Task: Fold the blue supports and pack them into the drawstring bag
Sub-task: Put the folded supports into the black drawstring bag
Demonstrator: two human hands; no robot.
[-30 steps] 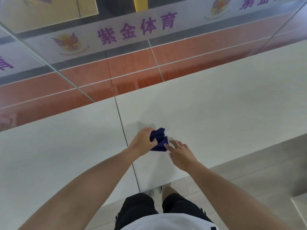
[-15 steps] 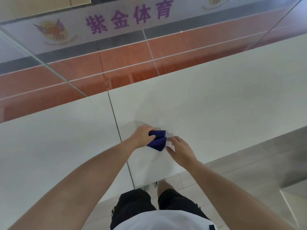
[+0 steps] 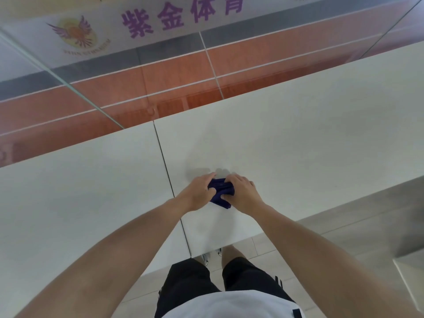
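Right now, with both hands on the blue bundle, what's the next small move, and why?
Probably press the supports flat and finish the fold: the left hand and right hand grip them bunched on the table, and no bag is in view yet.

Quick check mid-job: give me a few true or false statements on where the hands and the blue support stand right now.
1. Both hands grip the blue support. True: the left hand and right hand hold it from either side.
2. The support lies spread flat. False: it is bunched up between the hands.
3. A drawstring bag sits on the white table. False: no bag is in view.
4. The hands work near the table's front edge. True.
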